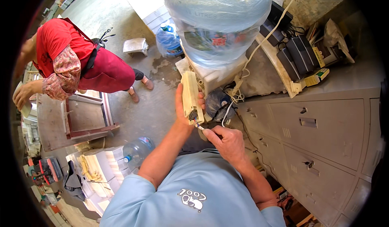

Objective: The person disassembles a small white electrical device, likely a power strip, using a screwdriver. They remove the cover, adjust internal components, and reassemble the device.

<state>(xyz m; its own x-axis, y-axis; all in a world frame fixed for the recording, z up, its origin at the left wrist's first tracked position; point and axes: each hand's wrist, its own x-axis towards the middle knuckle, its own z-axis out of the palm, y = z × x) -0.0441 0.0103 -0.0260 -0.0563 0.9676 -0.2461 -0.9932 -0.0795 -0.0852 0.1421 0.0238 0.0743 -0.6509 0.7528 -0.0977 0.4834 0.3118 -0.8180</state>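
Note:
My left hand (pixel 181 109) is wrapped round a long, yellowed cream plastic casing (pixel 189 91) that looks like a power strip, its thumb and fingers on opposite sides. The casing's near end is dark inside, with small coloured wires showing there. Close to that end, my right hand (pixel 229 142) pinches a short white cable end (pixel 200 127) between thumb and forefinger. Whether the cable is joined to the casing, I cannot tell. Just beyond the casing stands a white water dispenser (pixel 214 79) carrying a large plastic-wrapped water bottle (pixel 216 28).
Grey metal lockers (pixel 320 125) line the right side. A white cord (pixel 267 36) hangs by the dispenser. Black devices (pixel 298 54) sit on a shelf at the upper right. A person in red (pixel 93 61) bends over a wooden frame (pixel 87 113) at left. White stacks (pixel 111 162) and a bottle (pixel 137 149) lie nearby.

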